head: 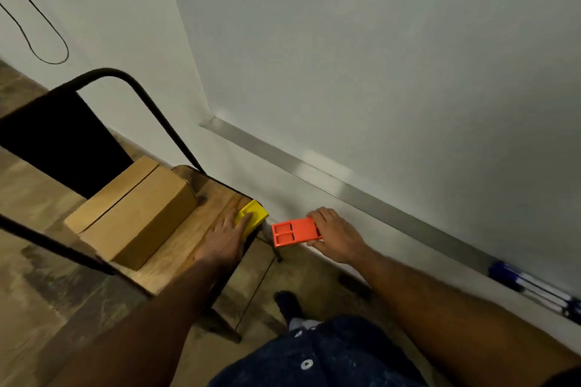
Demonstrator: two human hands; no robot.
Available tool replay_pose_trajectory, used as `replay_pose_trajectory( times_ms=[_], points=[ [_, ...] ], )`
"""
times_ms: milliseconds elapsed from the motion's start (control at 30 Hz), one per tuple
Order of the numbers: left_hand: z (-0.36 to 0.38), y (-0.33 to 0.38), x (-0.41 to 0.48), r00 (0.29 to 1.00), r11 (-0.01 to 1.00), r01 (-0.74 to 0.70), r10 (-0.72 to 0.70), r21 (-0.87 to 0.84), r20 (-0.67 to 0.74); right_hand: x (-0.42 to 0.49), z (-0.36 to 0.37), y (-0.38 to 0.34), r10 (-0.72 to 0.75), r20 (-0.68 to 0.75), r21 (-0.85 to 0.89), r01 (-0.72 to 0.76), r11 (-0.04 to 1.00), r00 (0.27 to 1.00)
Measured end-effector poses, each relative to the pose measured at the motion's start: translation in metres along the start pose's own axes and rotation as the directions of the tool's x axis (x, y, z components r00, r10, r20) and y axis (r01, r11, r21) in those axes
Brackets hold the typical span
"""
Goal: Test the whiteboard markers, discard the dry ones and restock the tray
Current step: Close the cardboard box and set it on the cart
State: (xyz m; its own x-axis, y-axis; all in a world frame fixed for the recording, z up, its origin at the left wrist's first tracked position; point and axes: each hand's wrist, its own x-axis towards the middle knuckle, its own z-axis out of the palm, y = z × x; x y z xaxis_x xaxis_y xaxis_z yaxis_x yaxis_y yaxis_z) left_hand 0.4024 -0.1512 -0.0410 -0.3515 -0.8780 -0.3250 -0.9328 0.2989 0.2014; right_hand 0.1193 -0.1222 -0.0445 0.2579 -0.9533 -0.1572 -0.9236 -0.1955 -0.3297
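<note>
Your right hand (336,236) pinches one end of the orange tray (292,231), thumb under and fingers on top, and holds it in the air just past the corner of the wooden table (213,195). Nothing is under the tray there, so if your pinch slips it will likely fall to the floor. Your left hand (228,234) rests on the yellow block (254,214) right at that table corner; I cannot tell if it grips it. A small push could knock the block off the edge. The cardboard boxes (135,214) fill the side of the table away from the corner, so there is little room to set things down. The blue markers (528,286) lie on the metal ledge (345,188), well apart from the table. The ledge between is bare, so you have room to slide along it.
</note>
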Motion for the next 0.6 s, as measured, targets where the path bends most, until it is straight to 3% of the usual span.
replay_pose_trajectory(
  times_ms=[433,600],
  points=[
    [0.022,0.094,-0.013,0.921,0.916,-0.388,0.379,0.103,0.091,-0.150,-0.012,0.046,0.362,-0.175,0.075,-0.355,0.932,0.915],
    [0.022,0.139,0.002,0.882,0.876,-0.470,0.462,0.109,0.093,-0.176,-0.039,0.087,0.423,-0.284,0.101,-0.412,0.906,0.861]
  ],
)
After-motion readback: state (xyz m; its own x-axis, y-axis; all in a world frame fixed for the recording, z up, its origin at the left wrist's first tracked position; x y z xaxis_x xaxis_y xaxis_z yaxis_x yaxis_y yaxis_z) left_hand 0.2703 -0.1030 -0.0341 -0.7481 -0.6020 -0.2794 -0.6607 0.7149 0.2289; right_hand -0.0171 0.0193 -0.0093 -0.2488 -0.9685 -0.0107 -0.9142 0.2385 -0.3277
